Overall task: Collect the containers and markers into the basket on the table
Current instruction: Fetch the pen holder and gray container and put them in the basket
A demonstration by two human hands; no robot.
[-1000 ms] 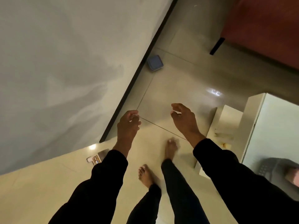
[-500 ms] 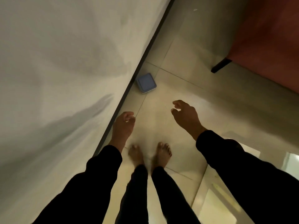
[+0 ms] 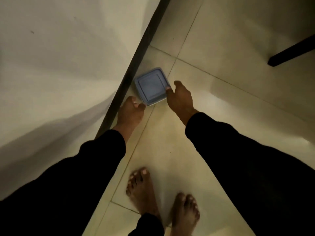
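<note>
Wall (image 3: 59,65): plain and white, on the left.
Left hand (image 3: 130,111): low by the wall, fingers curled, touching the near corner of the box. It holds nothing yet.
Blue box (image 3: 150,86): a flat container with its lid on, on the floor (image 3: 221,99) beside the wall's dark strip.
Right hand (image 3: 179,97): fingers spread, at the box's right edge, likely so both hands can lift it.

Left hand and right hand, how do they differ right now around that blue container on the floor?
The left hand is curled, fingers tucked, at the blue container's near corner; the right hand is spread wider, thumb on the container's right edge. The left hand sits by the dark baseboard; the right hand is over open floor tile. Both come from black sleeves, and neither has a closed grip on the container yet.
</note>
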